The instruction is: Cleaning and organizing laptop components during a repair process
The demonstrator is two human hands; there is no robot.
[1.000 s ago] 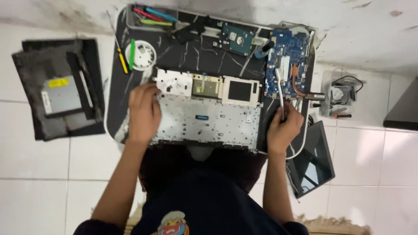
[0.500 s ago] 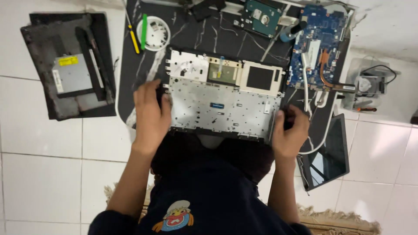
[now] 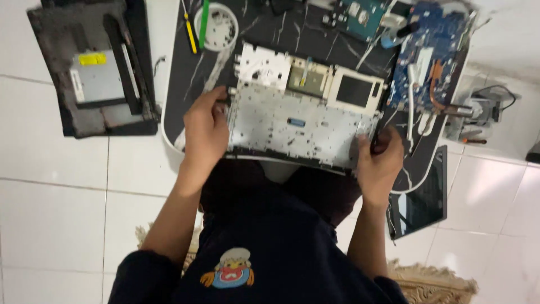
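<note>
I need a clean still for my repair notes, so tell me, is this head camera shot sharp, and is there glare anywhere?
Head view: slightly soft with motion blur, most on the left hand and right hand gripping the laptop palmrest panel; even, diffuse light; white floor tiles nearly blown out; mild sheen on the dark screen panel.

Illumination is even, diffuse and moderately bright. The white floor tiles (image 3: 50, 186) reflect light softly, without hard glare. Shadows are faint and fall close beneath the black work mat (image 3: 185, 84) and the dark laptop shell (image 3: 95, 67). Slight motion blur softens fine detail on the silver keyboard frame (image 3: 298, 126). The upper right corner appears washed out and soft.
</note>
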